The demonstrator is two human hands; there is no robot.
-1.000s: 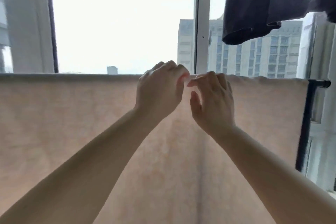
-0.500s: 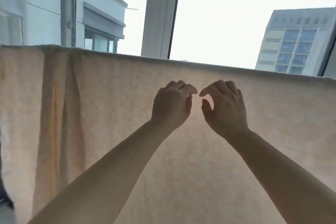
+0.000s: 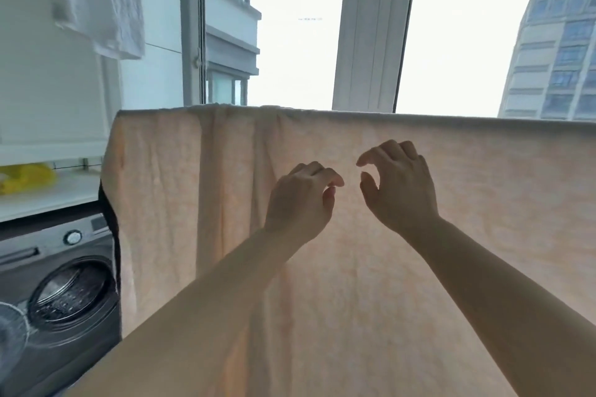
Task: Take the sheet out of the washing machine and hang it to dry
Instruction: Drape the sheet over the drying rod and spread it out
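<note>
Sheet is seen draped over a rail, top edge running left to right above both empty, half-curled grips; bunched folds lie left, nearer the left hand than the right hand, beside the washing machine.

Hands lower, off sheet edge

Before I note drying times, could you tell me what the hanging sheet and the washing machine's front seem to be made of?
The sheet looks like thin woven cloth, perhaps cotton: matte peach, softly creased, with daylight glowing through it. The washing machine front appears to be dark grey painted metal or plastic with a slight sheen; its round door looks like clear glass or plastic.
</note>
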